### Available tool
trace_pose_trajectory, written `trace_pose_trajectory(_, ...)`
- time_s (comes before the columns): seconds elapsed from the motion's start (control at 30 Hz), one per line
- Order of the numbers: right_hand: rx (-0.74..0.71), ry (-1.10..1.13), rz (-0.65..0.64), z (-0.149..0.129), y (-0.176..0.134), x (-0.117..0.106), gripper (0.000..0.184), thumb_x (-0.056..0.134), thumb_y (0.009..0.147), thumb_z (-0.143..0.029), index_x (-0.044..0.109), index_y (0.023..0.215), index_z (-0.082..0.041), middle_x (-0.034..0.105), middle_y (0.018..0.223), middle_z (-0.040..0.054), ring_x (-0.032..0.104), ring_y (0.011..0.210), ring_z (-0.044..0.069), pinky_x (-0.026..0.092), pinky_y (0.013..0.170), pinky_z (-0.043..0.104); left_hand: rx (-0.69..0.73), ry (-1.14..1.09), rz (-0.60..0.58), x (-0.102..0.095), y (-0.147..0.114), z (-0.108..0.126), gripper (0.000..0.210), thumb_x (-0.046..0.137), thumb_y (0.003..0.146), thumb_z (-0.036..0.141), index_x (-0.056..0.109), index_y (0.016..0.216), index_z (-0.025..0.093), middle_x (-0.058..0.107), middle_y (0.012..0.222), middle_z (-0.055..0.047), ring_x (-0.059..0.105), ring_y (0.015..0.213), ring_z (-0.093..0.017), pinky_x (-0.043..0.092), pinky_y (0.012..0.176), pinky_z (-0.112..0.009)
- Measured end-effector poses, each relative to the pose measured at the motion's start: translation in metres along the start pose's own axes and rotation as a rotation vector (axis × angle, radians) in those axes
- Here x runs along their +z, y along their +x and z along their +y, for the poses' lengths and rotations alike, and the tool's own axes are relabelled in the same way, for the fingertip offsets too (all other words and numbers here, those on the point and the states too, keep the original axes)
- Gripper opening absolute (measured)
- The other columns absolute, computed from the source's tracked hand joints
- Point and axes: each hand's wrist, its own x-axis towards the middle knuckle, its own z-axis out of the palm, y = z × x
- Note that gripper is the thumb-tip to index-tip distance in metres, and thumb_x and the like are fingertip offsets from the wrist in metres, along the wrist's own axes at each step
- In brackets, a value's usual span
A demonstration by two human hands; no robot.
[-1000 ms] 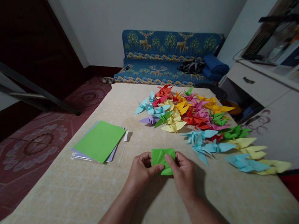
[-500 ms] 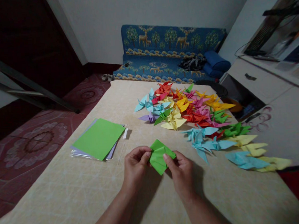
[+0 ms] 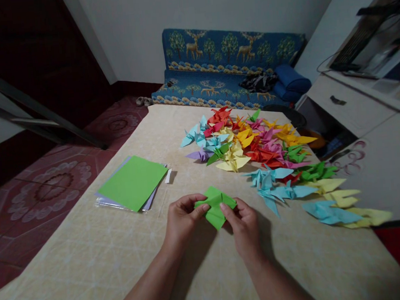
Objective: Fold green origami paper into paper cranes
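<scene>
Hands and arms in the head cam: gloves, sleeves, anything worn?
Left hand and right hand are both bare, no gloves. Left forearm and right forearm show no sleeve, watch or bracelet up to the picture's edge. No ring, marking or cable visible; some fingers are partly hidden.

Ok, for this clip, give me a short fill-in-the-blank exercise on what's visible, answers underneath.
1. The left hand and the right hand both hold a folded paper coloured ____.
2. The stack of flat sheets lies on the ____ side of both hands.
3. The sofa has a cover picturing trees and antlered ____.

Missing words: green; left; deer.
</scene>
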Motion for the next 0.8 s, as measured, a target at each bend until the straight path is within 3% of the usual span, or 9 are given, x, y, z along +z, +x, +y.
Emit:
trace_pose_trajectory(0.17, -0.059, -0.029, -0.033, -0.003, 0.002, 0.005, 0.034, 0.077, 0.066, -0.037, 0.06, 0.091, -0.021, 0.07, 0.08, 0.003, 0.066, 0.069, 0.02, 0.055, 0.06, 0.027, 0.002, 0.016, 0.009, 0.002, -0.002, 0.002, 0.029, 0.088, 0.052, 0.023, 0.074, 0.075, 0.011, 0.072, 0.062, -0.005, 0.061, 0.05, -0.013, 0.051, 0.05, -0.024)
trace_pose_trajectory(0.37, -0.079, -0.083, 0.13, -0.016, 0.001, 0.013, 0.053, 0.084, 0.057, -0.03, 0.057, 0.102, -0.022, 0.073, 0.082, 0.0042, 0.068, 0.063, 0.022, 0.055, 0.051, 0.028, -0.009, -0.023, -0.148, 0.011, -0.01, -0.001, 0.028, 0.084, 0.06, 0.026, 0.072, 0.08, 0.011, 0.071, 0.063, -0.005, 0.064, 0.054, -0.014, 0.053, 0.055, -0.025)
trace_pose_trajectory(0.57, -0.013, -0.134, 0.188, -0.007, 0.0, 0.004, 0.023, 0.08, 0.063, -0.038, 0.07, 0.076, -0.021, 0.074, 0.073, 0.0057, 0.068, 0.059, 0.024, 0.052, 0.048, 0.029, -0.069, -0.029, -0.21, 0.014, -0.014, 0.001, 0.034, 0.086, 0.059, 0.03, 0.066, 0.08, 0.012, 0.069, 0.059, -0.004, 0.063, 0.052, -0.015, 0.052, 0.054, -0.026)
trace_pose_trajectory(0.8, -0.013, 0.054, 0.338, 0.009, 0.006, 0.0, 0.032, 0.078, 0.067, -0.044, 0.069, 0.078, -0.015, 0.07, 0.063, 0.0039, 0.062, 0.053, 0.018, 0.049, 0.048, 0.026, -0.039, 0.011, -0.246, 0.011, -0.014, 0.0, 0.025, 0.082, 0.063, 0.026, 0.066, 0.076, 0.013, 0.065, 0.056, -0.001, 0.062, 0.05, -0.013, 0.049, 0.052, -0.022)
